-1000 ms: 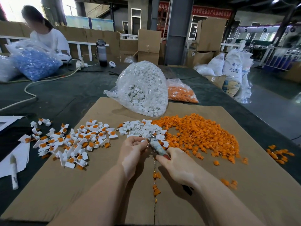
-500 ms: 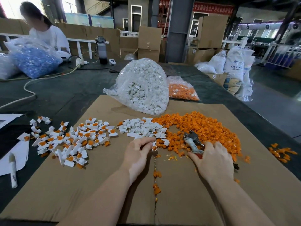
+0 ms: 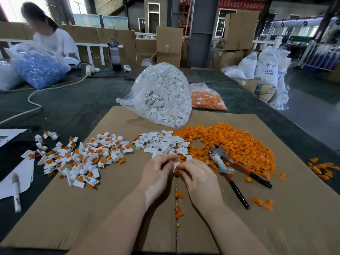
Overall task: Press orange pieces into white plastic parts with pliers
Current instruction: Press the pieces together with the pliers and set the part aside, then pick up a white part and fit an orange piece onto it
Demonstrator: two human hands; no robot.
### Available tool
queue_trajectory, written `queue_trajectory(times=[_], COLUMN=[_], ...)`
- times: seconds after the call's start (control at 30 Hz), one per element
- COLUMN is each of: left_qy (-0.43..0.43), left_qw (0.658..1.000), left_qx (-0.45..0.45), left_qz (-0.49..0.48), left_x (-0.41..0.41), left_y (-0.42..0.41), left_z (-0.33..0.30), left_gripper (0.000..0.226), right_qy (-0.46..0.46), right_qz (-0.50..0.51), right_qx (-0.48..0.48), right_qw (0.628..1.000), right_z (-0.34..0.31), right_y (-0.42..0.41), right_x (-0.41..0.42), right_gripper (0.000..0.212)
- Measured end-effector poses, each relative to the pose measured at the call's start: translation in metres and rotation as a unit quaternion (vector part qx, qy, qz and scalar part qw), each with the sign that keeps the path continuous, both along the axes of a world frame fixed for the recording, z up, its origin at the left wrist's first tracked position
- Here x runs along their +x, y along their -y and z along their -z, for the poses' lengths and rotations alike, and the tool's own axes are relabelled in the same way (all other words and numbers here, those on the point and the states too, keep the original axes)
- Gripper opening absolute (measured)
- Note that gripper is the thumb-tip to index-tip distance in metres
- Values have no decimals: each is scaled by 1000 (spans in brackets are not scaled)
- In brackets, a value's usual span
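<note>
Landmark: cardboard sheet on bench.

- Near, at sheet centre: left hand and right hand meeting, fingers curled, pinching one white part with orange piece between them. Seating depth hidden by fingers; cannot tell.
- Right of hands: pliers lying on sheet, ungripped.
- Sheet's left edge: finished pile, white with orange fitted. Modest share done.
- Mid sheet: loose white parts, large orange heap left.
- Beyond sheet's far edge: full white bag, orange bag. Bulk remaining, count unreadable.
</note>
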State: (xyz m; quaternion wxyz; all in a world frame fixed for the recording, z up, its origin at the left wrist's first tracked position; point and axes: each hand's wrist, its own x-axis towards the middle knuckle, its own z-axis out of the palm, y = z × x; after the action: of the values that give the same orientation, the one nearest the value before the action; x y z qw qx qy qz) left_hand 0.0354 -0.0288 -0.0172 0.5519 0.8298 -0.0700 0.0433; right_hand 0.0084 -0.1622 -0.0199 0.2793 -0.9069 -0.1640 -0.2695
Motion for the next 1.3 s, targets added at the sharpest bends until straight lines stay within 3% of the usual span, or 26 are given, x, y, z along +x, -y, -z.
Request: queue_trajectory(times=[0.13,0.4,0.67,0.93,1.13,1.3], left_qy=[12,-24,6,19,22,18], left_qw=[1000,998,999,999,997,976], left_qx=[20,-50,14,25,-11,78], left_qz=[-3,33,33,41,-76,-203], left_x=[0,-5,-6,-7,-5,5], left_y=[0,0,2,3,-1,-20], left_z=[1,-2,-1,-2,-1,-2], left_gripper=[23,31,31,30,18,25], right_qy=[-7,-3,-14,-14,-13,-41], right_qz=[5,16,32,30,169,254], right_qx=[20,32,113,55,97,93], right_qw=[1000,999,993,998,981,962], right_z=[1,-3,-1,-1,2,5], right_y=[1,0,5,4,8,10], right_x=[0,-3,-2,-1,3,5], right_gripper=[5,3,14,3,10,18])
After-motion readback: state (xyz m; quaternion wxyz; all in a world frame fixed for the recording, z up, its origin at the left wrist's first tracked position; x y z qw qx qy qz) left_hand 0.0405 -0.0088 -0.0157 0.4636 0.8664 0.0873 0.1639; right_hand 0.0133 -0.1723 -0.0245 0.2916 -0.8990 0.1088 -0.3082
